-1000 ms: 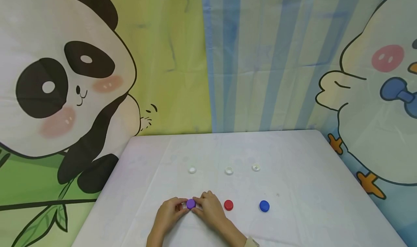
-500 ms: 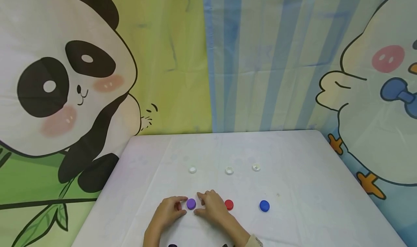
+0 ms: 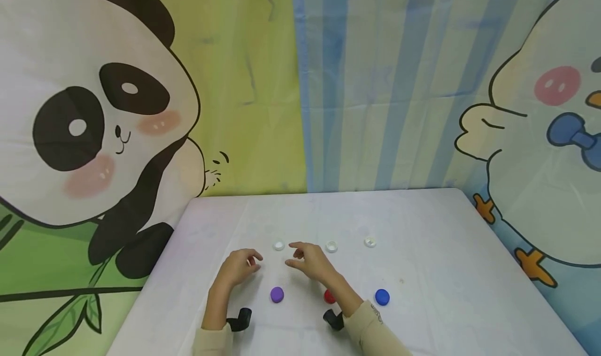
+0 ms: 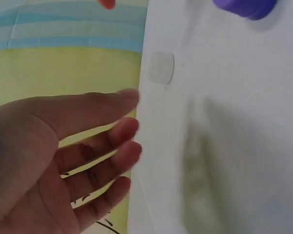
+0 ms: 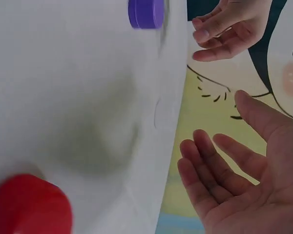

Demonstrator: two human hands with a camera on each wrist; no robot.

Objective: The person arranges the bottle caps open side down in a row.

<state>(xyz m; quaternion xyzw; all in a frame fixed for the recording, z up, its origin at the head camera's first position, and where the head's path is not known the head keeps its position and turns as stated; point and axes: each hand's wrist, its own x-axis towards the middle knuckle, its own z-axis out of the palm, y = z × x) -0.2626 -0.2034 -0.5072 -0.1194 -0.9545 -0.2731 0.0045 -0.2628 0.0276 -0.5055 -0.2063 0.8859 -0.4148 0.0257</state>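
Two hands above the tabletop (image 3: 432, 241), left hand (image 3: 239, 267) and right hand (image 3: 313, 261), both with fingers loosely apart and holding nothing. Between their fingertips in the head view, a small white disc (image 3: 279, 246); farther right, a white ring (image 3: 331, 247) and another white piece (image 3: 370, 242). Nearer the body, a purple cap (image 3: 277, 294), a red cap (image 3: 329, 296) partly behind the right forearm (image 3: 345, 292), and a blue cap (image 3: 382, 297).

Chief risk, by the look of it: misjudging the height or rim of the white disc, pale on pale, and nudging it aside with a fingertip. Also possible: brushing the red cap with the right forearm or black wrist camera (image 3: 334, 319) in any low pull back, or shoving the purple cap from a low return toward the body.

Probably little danger of a drop over an edge: back edge beyond the white row, left edge well apart from the left hand, right edge well beyond the blue cap. Near edge out of frame, so impossible to judge. Widest room for moving to the right of the blue cap; tightest beside the red cap.
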